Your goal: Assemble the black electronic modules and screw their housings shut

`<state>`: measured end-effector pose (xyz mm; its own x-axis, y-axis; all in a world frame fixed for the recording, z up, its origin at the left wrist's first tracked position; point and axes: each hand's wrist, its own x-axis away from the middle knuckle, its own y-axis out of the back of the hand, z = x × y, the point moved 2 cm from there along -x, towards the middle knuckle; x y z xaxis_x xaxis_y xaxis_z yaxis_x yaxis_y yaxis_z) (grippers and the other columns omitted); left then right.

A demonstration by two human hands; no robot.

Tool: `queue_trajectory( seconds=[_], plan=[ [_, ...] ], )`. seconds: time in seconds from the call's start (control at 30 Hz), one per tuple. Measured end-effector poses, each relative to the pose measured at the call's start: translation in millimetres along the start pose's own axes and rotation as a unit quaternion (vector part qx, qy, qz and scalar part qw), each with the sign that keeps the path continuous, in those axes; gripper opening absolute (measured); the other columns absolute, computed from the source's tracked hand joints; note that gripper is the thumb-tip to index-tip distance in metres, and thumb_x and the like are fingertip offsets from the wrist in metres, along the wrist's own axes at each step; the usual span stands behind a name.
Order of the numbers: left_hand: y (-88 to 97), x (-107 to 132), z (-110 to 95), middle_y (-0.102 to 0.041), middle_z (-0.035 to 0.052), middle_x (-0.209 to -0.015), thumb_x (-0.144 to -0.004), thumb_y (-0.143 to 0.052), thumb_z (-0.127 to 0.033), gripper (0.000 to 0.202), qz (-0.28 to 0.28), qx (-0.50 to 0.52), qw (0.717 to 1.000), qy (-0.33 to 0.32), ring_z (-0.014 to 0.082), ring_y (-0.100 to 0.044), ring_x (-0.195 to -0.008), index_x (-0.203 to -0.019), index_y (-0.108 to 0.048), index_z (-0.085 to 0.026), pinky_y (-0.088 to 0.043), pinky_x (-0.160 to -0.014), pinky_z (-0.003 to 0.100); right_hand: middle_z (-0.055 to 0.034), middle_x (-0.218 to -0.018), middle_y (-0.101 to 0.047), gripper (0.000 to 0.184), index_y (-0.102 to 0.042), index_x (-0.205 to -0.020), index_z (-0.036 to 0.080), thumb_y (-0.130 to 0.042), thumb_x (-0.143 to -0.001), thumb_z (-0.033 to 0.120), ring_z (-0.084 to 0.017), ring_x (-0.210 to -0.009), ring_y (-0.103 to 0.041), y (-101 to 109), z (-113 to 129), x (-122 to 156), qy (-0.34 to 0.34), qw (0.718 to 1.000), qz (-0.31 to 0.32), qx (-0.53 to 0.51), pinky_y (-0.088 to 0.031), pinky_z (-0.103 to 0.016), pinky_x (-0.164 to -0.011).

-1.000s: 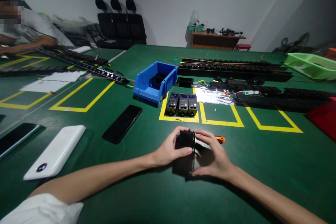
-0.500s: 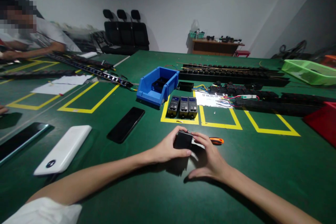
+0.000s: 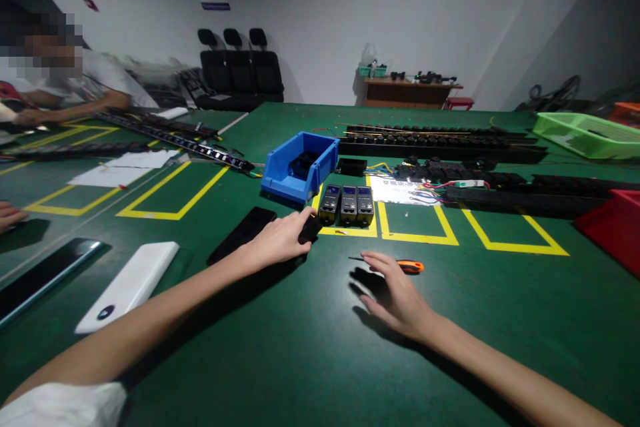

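My left hand (image 3: 283, 237) is closed on a small black box-shaped module (image 3: 310, 228), just in front of the blue bin and left of three similar modules (image 3: 349, 205) standing in a yellow-taped square. Part of that held module is covered by my fingers. My right hand (image 3: 395, 297) hovers low over the green table with fingers apart and nothing in it. Beside its fingertips lies a screwdriver (image 3: 410, 267) with an orange and black handle. A black phone (image 3: 243, 235) lies partly behind my left hand.
A blue bin (image 3: 295, 177) holds dark parts. Black strips with wires (image 3: 460, 177) stretch across the right. A white power bank (image 3: 133, 283) and another phone (image 3: 47, 277) lie at left. A red bin (image 3: 615, 227) stands at right. Across the table sits another person (image 3: 100, 80).
My left hand has carried the black module away from my right hand, leftward and farther out, beside the three modules. My right hand has stayed near its place, now with nothing beside its fingers but the screwdriver.
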<state>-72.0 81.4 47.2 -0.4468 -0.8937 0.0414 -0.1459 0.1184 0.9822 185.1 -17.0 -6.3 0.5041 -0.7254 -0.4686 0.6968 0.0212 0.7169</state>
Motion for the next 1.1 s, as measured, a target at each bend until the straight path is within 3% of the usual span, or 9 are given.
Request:
queue_trajectory(
  seconds=[0.23, 0.5, 0.63, 0.8, 0.97, 1.1],
  plan=[
    [-9.3, -14, 0, -0.062, 0.013, -0.105, -0.078, -0.055, -0.033, 0.067, 0.014, -0.074, 0.997, 0.012, 0.0323, -0.064, -0.095, -0.138, -0.028, -0.023, -0.051, -0.074, 0.039, -0.0145, -0.137, -0.046, 0.063, -0.03, -0.141, 0.023, -0.06, -0.086, 0.023, -0.028, -0.128, -0.044, -2, -2, 2, 0.006, 1.0, -0.004, 0.002, -0.044, -0.051, -0.104],
    [-16.0, -21, 8, -0.051, 0.0204, -0.123, -0.081, -0.051, -0.039, 0.078, 0.002, -0.072, 0.997, 0.038, 0.0352, -0.062, -0.102, -0.146, -0.015, -0.015, -0.051, -0.08, 0.042, -0.0142, -0.137, -0.046, 0.06, -0.031, -0.141, 0.021, -0.058, -0.087, 0.021, -0.027, -0.128, -0.044, -3, -3, 0, -0.003, 1.0, 0.005, 0.003, -0.043, -0.049, -0.105],
    [-14.9, -10, 11, -0.044, 0.0203, -0.134, -0.082, -0.052, -0.044, 0.085, -0.012, -0.021, 0.999, 0.026, 0.0352, -0.054, -0.119, -0.149, -0.007, -0.015, -0.046, -0.095, 0.042, -0.014, -0.136, -0.047, 0.06, -0.032, -0.14, 0.021, -0.058, -0.087, 0.021, -0.027, -0.128, -0.044, -3, -3, 0, -0.003, 1.0, 0.004, 0.004, -0.044, -0.049, -0.105],
    [-10.8, 17, 23, -0.034, 0.0138, -0.146, -0.078, -0.06, -0.045, 0.088, -0.018, 0.095, 0.995, -0.031, 0.0323, -0.047, -0.127, -0.149, -0.011, -0.027, -0.041, -0.105, 0.044, -0.0137, -0.136, -0.047, 0.06, -0.032, -0.141, 0.022, -0.057, -0.086, 0.021, -0.027, -0.128, -0.045, -1, -2, -1, -0.011, 1.0, 0.007, 0.003, -0.044, -0.049, -0.105],
    [-10.8, 30, 36, -0.048, 0.0109, -0.132, -0.081, -0.06, -0.038, 0.077, -0.002, 0.116, 0.992, -0.046, 0.0272, -0.053, -0.118, -0.147, -0.023, -0.027, -0.045, -0.1, 0.041, -0.0136, -0.136, -0.047, 0.058, -0.033, -0.139, 0.022, -0.057, -0.087, 0.02, -0.027, -0.127, -0.045, -2, -2, 0, -0.009, 1.0, 0.003, -0.004, -0.044, -0.05, -0.104],
    [-10.8, 29, 36, -0.049, 0.0114, -0.132, -0.083, -0.057, -0.039, 0.072, -0.009, 0.096, 0.994, -0.058, 0.0276, -0.052, -0.119, -0.146, -0.026, -0.025, -0.047, -0.096, 0.04, -0.0136, -0.137, -0.045, 0.052, -0.038, -0.136, 0.022, -0.057, -0.087, 0.021, -0.027, -0.126, -0.046, 0, -3, -14, 0.0, 1.0, 0.013, 0.015, -0.045, -0.049, -0.103]
  ],
)
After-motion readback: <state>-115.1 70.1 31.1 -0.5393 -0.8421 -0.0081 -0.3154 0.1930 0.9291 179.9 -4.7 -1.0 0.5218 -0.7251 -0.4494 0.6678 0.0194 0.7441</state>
